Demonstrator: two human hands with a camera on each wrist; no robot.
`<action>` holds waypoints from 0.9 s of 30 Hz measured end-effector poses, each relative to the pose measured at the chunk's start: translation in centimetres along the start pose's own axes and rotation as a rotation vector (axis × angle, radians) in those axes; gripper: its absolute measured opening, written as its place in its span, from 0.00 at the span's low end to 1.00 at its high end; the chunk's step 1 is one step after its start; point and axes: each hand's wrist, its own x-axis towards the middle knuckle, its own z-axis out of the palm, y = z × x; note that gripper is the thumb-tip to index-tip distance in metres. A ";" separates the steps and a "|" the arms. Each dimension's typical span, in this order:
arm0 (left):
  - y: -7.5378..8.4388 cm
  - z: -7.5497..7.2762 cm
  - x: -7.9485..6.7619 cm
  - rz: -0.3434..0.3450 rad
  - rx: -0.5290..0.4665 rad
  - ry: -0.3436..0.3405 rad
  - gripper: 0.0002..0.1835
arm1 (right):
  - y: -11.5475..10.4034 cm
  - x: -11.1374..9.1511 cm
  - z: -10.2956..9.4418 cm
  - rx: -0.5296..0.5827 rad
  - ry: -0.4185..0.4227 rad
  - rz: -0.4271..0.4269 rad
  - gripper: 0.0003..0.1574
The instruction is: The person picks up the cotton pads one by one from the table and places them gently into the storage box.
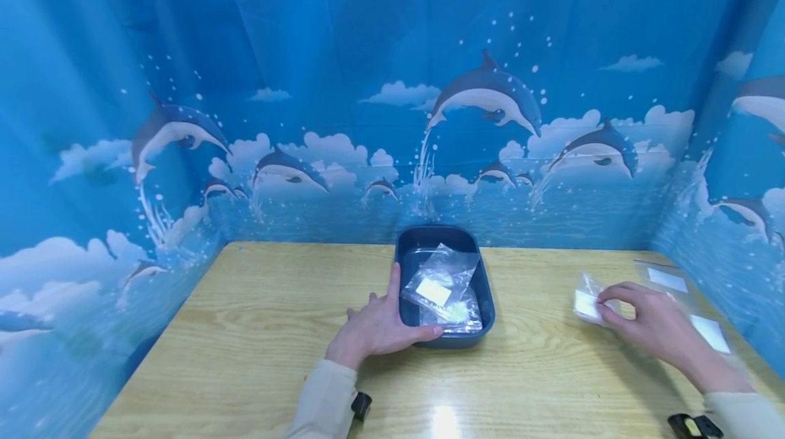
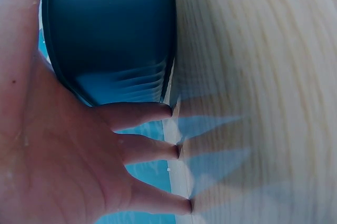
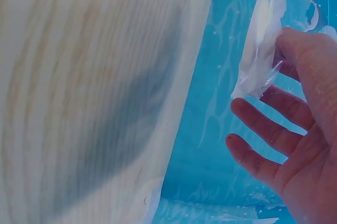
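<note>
A dark blue plastic basin (image 1: 486, 289) stands toward the back of the table, with clear plastic bags (image 1: 452, 263) inside, one bearing a white label. My left hand (image 1: 383, 330) is spread at its near left corner, the thumb at the front rim and the index finger along the left side. In the left wrist view the other fingers (image 2: 152, 147) point straight down at the tabletop. Off to the right, my right hand (image 1: 653, 323) pinches a small clear plastic bag (image 1: 587, 303) with a white label, held above the table. Its remaining fingers (image 3: 263, 124) are spread below the bag.
Two flat clear bags with white labels (image 1: 667, 280) (image 1: 710, 333) lie along the right side of the wooden table (image 1: 276, 303), partly behind my right hand. A blue dolphin-print curtain (image 1: 368, 84) hangs around the back and sides.
</note>
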 end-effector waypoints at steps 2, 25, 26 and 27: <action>0.0 0.0 0.0 0.000 0.000 -0.003 0.74 | -0.3 0.2 0.0 0.008 -0.005 -0.001 0.14; -0.1 0.0 0.0 0.007 0.002 -0.002 0.74 | -3.3 2.7 0.3 0.068 -0.008 -0.026 0.12; -0.1 0.0 0.0 0.009 0.001 -0.002 0.74 | -3.5 2.8 0.3 0.070 -0.009 -0.028 0.13; -0.1 -0.1 0.0 0.009 0.002 -0.004 0.74 | -3.7 3.0 0.3 0.073 -0.010 -0.033 0.13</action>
